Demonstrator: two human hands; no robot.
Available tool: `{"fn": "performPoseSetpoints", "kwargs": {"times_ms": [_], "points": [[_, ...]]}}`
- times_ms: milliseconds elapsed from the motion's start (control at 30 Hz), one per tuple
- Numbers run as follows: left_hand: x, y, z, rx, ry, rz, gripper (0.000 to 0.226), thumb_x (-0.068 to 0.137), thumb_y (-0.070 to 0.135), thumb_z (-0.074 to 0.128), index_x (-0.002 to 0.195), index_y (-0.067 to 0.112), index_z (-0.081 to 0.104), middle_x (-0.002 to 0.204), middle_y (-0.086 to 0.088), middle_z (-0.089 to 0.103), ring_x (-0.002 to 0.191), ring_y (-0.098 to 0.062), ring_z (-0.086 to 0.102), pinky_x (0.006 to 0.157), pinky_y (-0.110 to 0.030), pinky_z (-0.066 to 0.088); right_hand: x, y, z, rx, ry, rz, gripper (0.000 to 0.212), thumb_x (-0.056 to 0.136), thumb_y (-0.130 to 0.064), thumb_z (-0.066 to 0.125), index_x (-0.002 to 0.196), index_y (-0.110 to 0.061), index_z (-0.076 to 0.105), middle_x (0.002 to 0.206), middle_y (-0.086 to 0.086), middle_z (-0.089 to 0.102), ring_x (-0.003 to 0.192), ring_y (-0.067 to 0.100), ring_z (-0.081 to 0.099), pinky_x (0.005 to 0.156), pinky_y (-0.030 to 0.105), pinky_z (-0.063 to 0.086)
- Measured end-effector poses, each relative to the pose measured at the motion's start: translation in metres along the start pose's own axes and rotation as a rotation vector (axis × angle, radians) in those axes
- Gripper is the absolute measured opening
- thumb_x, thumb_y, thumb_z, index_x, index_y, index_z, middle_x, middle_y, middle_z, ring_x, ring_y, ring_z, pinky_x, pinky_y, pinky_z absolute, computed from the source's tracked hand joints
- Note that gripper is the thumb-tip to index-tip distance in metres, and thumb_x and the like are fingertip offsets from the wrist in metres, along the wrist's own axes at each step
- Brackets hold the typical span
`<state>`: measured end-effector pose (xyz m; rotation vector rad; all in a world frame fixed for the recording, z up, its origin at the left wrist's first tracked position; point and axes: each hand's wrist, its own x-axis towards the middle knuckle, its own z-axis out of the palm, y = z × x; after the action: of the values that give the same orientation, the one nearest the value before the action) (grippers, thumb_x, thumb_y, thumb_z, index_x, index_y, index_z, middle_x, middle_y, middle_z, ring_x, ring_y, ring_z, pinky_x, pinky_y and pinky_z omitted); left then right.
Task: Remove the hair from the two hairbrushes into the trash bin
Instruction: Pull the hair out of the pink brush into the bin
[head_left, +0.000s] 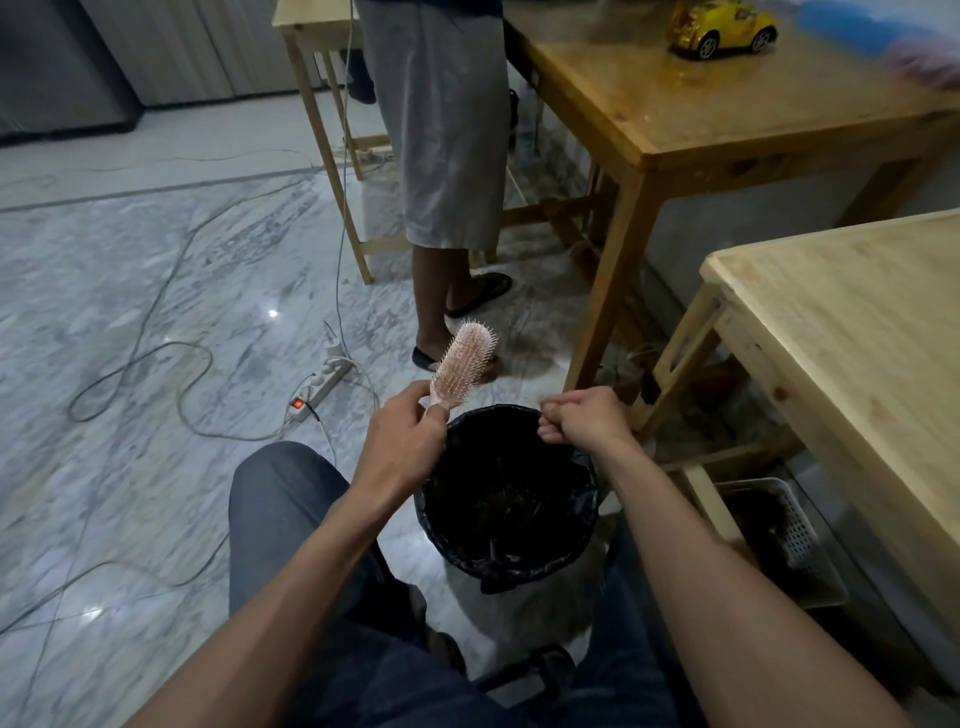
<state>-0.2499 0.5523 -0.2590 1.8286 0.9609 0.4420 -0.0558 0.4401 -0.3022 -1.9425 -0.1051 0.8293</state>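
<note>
My left hand (402, 428) grips the handle of a pink hairbrush (462, 361), which points up and away with its bristles facing me. My right hand (582, 415) hovers over the far rim of the trash bin (587, 540) with its fingers curled and pinched together; whether hair sits between them is too fine to tell. The bin is lined with a black bag and holds dark clumps of hair at the bottom. It stands on the floor between my knees. Only one hairbrush is in view.
A person in grey shorts (441, 130) stands just beyond the bin. A light wooden table (857, 332) is at the right, a darker table (701, 104) with a yellow toy car (722, 26) behind it. A power strip (322, 387) and cables lie on the marble floor. A white basket (800, 540) sits under the table.
</note>
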Motion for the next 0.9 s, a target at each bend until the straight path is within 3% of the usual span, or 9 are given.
{"fn": "performPoseSetpoints", "kwargs": {"times_ms": [133,233,300,367,467,533,633,767,900], "points": [[0.005,0.004,-0.003,-0.11,0.116,0.01,0.027,0.09,0.035,0.051,0.111,0.029,0.067,0.055,0.005,0.047,0.046,-0.016,0.042,0.053,-0.043,0.037,0.011,0.028,0.003,-0.409,0.108,-0.048,0.02,0.094,-0.006,0.066,0.077,-0.002,0.077,0.076,0.014,0.076,0.056,0.021,0.075,0.059,0.036,0.066],[0.008,0.013,-0.008,-0.082,0.15,0.038,0.028,0.093,0.032,0.051,0.116,0.028,0.066,0.059,0.002,0.048,0.05,-0.02,0.043,0.054,-0.044,0.038,0.015,0.046,0.007,-0.562,0.03,-0.049,0.016,0.091,-0.005,0.063,0.083,-0.004,0.078,0.101,0.019,0.076,0.082,0.032,0.076,0.072,0.045,0.066],[0.005,0.019,-0.009,0.038,0.121,0.082,0.027,0.098,0.026,0.051,0.121,0.024,0.065,0.062,0.003,0.054,0.051,-0.019,0.048,0.053,-0.038,0.043,0.007,0.038,0.008,-0.543,-0.145,-0.052,0.031,0.09,-0.007,0.058,0.113,-0.015,0.076,0.13,0.01,0.066,0.109,0.032,0.069,0.084,0.042,0.061],[0.001,0.02,-0.006,0.149,0.093,0.108,0.026,0.099,0.019,0.051,0.122,0.023,0.064,0.066,0.001,0.059,0.053,-0.018,0.053,0.048,-0.019,0.039,-0.004,0.019,0.007,-0.455,-0.301,-0.075,0.062,0.082,-0.012,0.057,0.143,-0.027,0.058,0.141,0.004,0.055,0.12,0.028,0.062,0.084,0.035,0.055],[-0.004,0.015,0.001,0.214,0.056,0.094,0.026,0.099,0.019,0.05,0.121,0.022,0.064,0.073,-0.009,0.065,0.06,-0.023,0.058,0.047,-0.02,0.036,-0.015,-0.013,0.006,-0.149,-0.275,-0.171,0.068,0.072,-0.028,0.058,0.141,-0.03,0.059,0.145,0.005,0.057,0.126,0.024,0.057,0.105,0.042,0.047],[-0.005,0.012,0.005,0.226,0.052,0.076,0.026,0.1,0.022,0.05,0.122,0.023,0.064,0.076,-0.011,0.067,0.066,-0.026,0.063,0.051,-0.025,0.04,-0.019,-0.027,0.007,0.056,-0.3,-0.141,0.051,0.08,-0.04,0.058,0.129,-0.027,0.065,0.134,0.006,0.067,0.113,0.021,0.068,0.105,0.043,0.05],[-0.007,0.008,0.013,0.221,0.044,0.079,0.026,0.1,0.022,0.051,0.122,0.023,0.064,0.073,-0.009,0.067,0.063,-0.024,0.063,0.048,-0.021,0.04,-0.02,-0.038,0.007,0.178,-0.372,-0.131,0.042,0.093,-0.05,0.067,0.115,-0.015,0.074,0.094,-0.002,0.08,0.086,0.017,0.077,0.083,0.033,0.061],[-0.006,0.003,0.019,0.246,0.043,0.062,0.028,0.099,0.023,0.049,0.123,0.023,0.063,0.069,-0.003,0.065,0.06,-0.018,0.061,0.05,-0.029,0.039,-0.018,-0.029,0.014,0.144,-0.339,-0.165,0.024,0.088,-0.017,0.081,0.097,0.004,0.075,0.071,0.005,0.071,0.06,0.01,0.064,0.058,0.018,0.057],[0.003,-0.007,0.008,0.264,0.127,-0.016,0.026,0.098,0.021,0.047,0.118,0.017,0.063,0.072,-0.004,0.063,0.059,-0.02,0.058,0.051,-0.032,0.036,-0.013,-0.016,0.003,0.082,-0.214,-0.128,0.016,0.093,-0.01,0.074,0.089,0.005,0.074,0.066,0.005,0.065,0.056,0.009,0.057,0.053,0.015,0.053]]}}
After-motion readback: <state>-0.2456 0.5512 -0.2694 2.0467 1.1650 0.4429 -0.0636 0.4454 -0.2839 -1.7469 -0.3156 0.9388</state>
